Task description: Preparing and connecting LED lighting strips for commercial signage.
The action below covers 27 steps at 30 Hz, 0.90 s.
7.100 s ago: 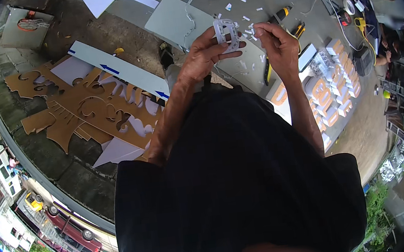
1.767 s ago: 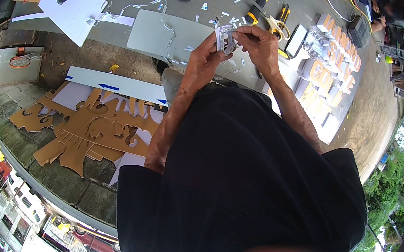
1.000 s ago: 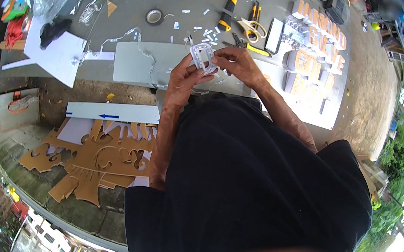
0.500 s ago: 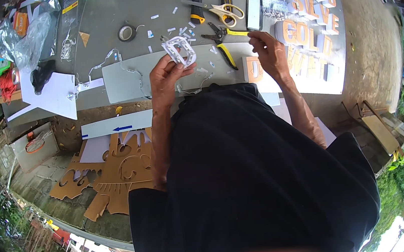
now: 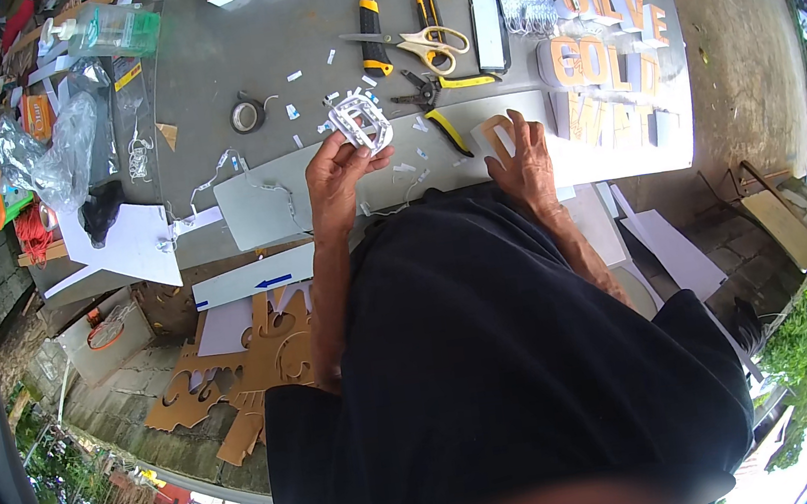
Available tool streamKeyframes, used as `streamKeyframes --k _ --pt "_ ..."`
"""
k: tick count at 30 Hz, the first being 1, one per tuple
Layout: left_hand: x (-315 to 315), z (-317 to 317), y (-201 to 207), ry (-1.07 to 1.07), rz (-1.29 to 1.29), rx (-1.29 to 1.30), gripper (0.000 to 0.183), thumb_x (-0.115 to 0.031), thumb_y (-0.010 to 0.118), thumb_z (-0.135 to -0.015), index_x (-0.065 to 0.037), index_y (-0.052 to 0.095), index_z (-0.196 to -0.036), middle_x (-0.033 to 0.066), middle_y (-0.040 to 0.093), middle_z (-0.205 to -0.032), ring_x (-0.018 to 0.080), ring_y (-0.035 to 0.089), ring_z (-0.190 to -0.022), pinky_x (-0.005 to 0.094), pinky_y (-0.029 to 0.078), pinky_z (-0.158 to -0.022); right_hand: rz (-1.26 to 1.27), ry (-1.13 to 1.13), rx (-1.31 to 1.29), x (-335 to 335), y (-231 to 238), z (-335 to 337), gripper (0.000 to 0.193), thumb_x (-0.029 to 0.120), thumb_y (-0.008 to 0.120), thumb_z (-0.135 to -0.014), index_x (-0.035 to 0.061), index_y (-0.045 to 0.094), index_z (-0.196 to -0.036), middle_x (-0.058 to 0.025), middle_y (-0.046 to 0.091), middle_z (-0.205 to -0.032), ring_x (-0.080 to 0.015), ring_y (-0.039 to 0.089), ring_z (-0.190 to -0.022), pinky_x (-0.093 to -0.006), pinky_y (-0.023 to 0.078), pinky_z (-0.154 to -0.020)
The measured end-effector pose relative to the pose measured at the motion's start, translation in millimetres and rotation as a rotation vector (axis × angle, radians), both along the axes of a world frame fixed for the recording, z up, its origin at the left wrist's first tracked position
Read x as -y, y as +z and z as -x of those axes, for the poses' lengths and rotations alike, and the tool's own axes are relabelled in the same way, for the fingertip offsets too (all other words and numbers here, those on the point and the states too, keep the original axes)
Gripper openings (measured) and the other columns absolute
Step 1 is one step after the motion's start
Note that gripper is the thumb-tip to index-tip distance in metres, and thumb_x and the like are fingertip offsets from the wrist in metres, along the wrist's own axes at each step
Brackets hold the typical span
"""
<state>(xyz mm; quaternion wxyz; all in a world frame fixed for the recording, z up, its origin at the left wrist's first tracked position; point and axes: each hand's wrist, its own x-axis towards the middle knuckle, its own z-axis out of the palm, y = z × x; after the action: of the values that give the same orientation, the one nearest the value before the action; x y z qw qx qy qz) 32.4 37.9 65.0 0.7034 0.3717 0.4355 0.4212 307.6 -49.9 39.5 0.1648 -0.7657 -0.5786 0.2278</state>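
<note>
My left hand (image 5: 342,174) holds up a white letter-shaped shell (image 5: 360,122) with an open middle, pinched between thumb and fingers above the table's near part. Strung through that shell, small white light modules seem to show, though they are hard to make out. My right hand (image 5: 525,161) is at the table's near edge, its fingers stretched out and apart along the right side of a block letter (image 5: 496,143) with a tan face and white border. The fingers look to touch this letter, which stands slightly tilted; part of it is hidden behind the hand.
Beyond my hands lie wire strippers (image 5: 435,97), scissors (image 5: 429,45), a utility knife (image 5: 371,29), black tape (image 5: 248,115) and white scraps. Rows of block letters (image 5: 591,58) fill the right. Plastic bags (image 5: 58,143) and a bottle (image 5: 109,31) crowd the left. Cut brown boards (image 5: 237,373) lie below.
My right hand has come down and toward me, from beside the wire strippers to the tan-faced letter, and its fingers have spread. My left hand still holds the white shell. The view has shifted.
</note>
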Motion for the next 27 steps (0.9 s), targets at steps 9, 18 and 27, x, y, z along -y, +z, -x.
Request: streamKeyframes --k 9,18,27 --pt "-36.2 -4.0 9.4 -0.04 -0.027 -0.05 0.037 0.001 0.057 -0.096 0.004 0.055 -0.134 0.017 0.07 -0.11 0.0242 0.071 -0.09 0.0363 0.06 -0.079 -0.379 -0.024 -0.086 -143.7 38.8 -8.7 0.07 0.022 0.072 -0.078 0.0002 0.041 -0.137 -0.0261 0.052 -0.118 -0.0439 0.056 -0.109 -0.0504 0.05 -0.092" --pt "-119.1 -32.2 48.9 -0.004 -0.093 -0.1 0.028 -0.005 0.065 -0.094 0.004 0.064 -0.12 0.0127 0.072 -0.102 0.0168 0.069 -0.081 0.029 0.055 -0.07 -0.324 -0.27 0.113 -320.5 -28.7 -45.6 0.068 0.02 0.075 -0.075 0.005 0.041 -0.133 -0.0245 0.046 -0.12 -0.0455 0.048 -0.117 -0.0512 0.05 -0.094" --pt "-191.8 -84.5 9.8 -0.075 0.049 -0.102 0.025 -0.007 0.071 -0.092 0.001 0.068 -0.115 0.0076 0.072 -0.097 0.0129 0.066 -0.076 0.026 0.053 -0.064 -0.53 -0.206 -0.209 -267.6 -0.1 -17.8 0.059 0.031 0.072 -0.089 -0.0011 0.051 -0.133 -0.0235 0.061 -0.112 -0.0352 0.062 -0.1 -0.0444 0.054 -0.088"
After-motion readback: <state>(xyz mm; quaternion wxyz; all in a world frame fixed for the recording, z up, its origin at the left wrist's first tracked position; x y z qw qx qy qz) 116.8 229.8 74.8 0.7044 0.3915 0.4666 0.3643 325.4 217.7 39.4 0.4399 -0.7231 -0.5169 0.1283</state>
